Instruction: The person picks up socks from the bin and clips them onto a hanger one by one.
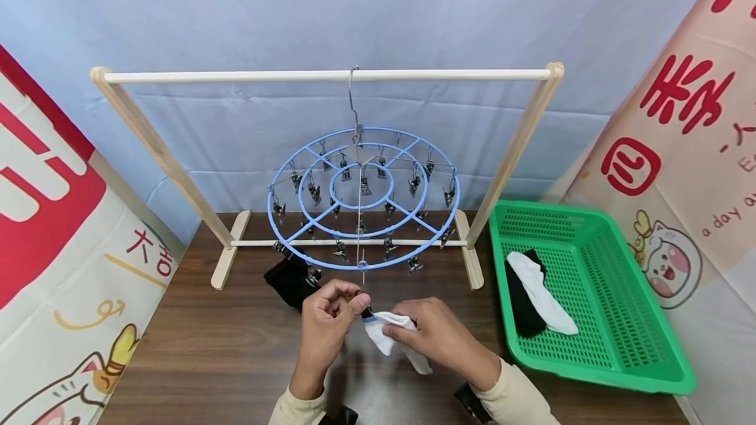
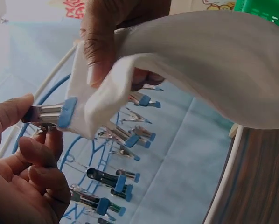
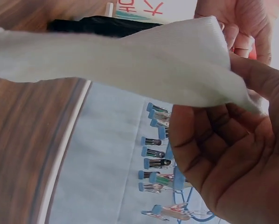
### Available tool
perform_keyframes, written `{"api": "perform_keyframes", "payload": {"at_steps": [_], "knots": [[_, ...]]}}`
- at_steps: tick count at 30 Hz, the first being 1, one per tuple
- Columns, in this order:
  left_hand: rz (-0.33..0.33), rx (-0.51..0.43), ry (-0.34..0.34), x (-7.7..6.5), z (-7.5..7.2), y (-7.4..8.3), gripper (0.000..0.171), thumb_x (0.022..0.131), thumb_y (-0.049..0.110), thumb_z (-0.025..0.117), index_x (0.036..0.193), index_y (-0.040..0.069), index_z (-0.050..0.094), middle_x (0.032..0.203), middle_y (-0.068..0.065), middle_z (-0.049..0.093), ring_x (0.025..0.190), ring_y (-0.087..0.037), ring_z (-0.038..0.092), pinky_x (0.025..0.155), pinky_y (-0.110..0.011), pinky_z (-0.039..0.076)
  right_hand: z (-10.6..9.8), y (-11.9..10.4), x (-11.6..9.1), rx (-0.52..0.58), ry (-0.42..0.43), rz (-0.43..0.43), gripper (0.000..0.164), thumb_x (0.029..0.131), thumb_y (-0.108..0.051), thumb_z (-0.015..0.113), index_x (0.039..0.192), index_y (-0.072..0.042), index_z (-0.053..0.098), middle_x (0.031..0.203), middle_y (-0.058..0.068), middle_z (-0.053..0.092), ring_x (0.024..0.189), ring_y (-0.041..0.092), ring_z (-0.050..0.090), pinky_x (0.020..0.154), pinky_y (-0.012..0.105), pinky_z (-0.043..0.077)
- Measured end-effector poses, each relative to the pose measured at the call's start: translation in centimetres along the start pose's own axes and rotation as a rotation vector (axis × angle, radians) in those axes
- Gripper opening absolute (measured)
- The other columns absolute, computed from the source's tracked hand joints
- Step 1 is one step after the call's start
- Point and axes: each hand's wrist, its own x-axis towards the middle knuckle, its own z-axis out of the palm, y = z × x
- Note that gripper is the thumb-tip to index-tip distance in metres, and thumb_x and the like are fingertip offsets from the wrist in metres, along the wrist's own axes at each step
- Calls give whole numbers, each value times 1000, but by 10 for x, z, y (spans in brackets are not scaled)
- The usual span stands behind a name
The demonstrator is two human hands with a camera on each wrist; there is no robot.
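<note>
A round blue clip hanger (image 1: 384,266) hangs by its hook, with metal clips around its rings. At its front edge my left hand (image 1: 327,326) pinches one clip (image 2: 50,113) between thumb and fingers. The clip's blue tip lies over the cuff of a white sock (image 2: 79,100). With thumb and fingers, my right hand (image 1: 434,333) grips that sock near the cuff, and the rest droops below the hand. A black sock (image 1: 291,282) hangs at the hanger's front left, beside my left hand.
A wooden rack with a white top bar (image 1: 236,75) carries the hanger over the brown table (image 1: 207,346). To the right stands a green basket (image 1: 602,376) containing a white sock (image 1: 540,290) and a black sock (image 1: 522,307). Printed cloths hang on both sides.
</note>
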Motion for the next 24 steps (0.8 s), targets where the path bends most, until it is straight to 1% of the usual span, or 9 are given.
{"api": "perform_keyframes", "payload": {"at_steps": [2, 5, 8, 10, 14, 16, 19, 22, 24], "knots": [[-3, 6, 0, 0, -1, 0, 12, 82, -10, 69, 92, -4, 66, 54, 3, 47, 43, -5, 36, 35, -26, 29, 2, 2, -2, 0, -13, 8, 26, 88, -26, 71, 69, -20, 55, 58, -17, 40, 51, -3, 35, 47, 17, 31], [1, 3, 5, -1, -1, 0, 14, 82, -11, 68, 95, -5, 66, 61, -2, 57, 44, -5, 37, 34, -26, 30, 6, 5, -4, 11, -40, 21, 27, 88, -26, 71, 68, -20, 54, 57, -18, 38, 50, -4, 34, 45, 16, 29], [19, 9, 23, 0, -1, 0, 19, 82, -8, 71, 100, -2, 66, 76, -11, 65, 45, -5, 38, 36, -24, 30, 9, 6, -5, 28, -69, 35, 25, 89, -28, 70, 70, -19, 56, 57, -17, 41, 49, -4, 35, 44, 17, 30], [34, 23, 42, 0, -1, 0, 22, 81, -5, 73, 102, 0, 66, 83, -14, 66, 46, -5, 39, 37, -24, 31, 10, 6, -6, 33, -82, 45, 25, 89, -30, 70, 71, -20, 57, 57, -17, 43, 49, -4, 36, 44, 17, 32], [50, 34, 84, 0, 0, 0, 23, 81, -4, 74, 99, 0, 63, 88, -16, 66, 46, -6, 39, 38, -22, 31, 9, 7, -8, 47, -88, 73, 21, 89, -30, 70, 74, -21, 59, 59, -17, 48, 51, -2, 42, 46, 18, 37], [46, 19, 100, 0, 1, 0, 20, 81, -5, 74, 95, -1, 60, 89, -17, 66, 46, -6, 41, 38, -22, 33, 9, 8, -10, 60, -89, 89, 15, 89, -28, 71, 78, -21, 62, 63, -18, 52, 54, -1, 47, 49, 19, 40], [33, -11, 113, 0, 1, 0, 17, 81, -7, 72, 88, -2, 58, 92, -19, 66, 45, -8, 43, 38, -22, 36, 10, 10, -12, 99, -88, 100, 9, 89, -24, 71, 89, -16, 68, 70, -16, 59, 62, 0, 54, 53, 20, 45], [21, -24, 115, 1, 2, 1, 15, 82, -8, 71, 84, -2, 57, 94, -20, 66, 47, -8, 46, 40, -21, 39, 10, 13, -14, 121, -74, 96, 16, 89, -23, 71, 100, -11, 70, 81, -9, 66, 69, 0, 59, 60, 22, 50], [22, -19, 116, 1, 2, 2, 16, 81, -9, 71, 82, -1, 57, 94, -20, 67, 48, -7, 46, 41, -20, 38, 9, 15, -15, 118, -61, 90, 20, 89, -25, 71, 103, -11, 70, 88, -4, 68, 72, 1, 60, 62, 24, 51]]}}
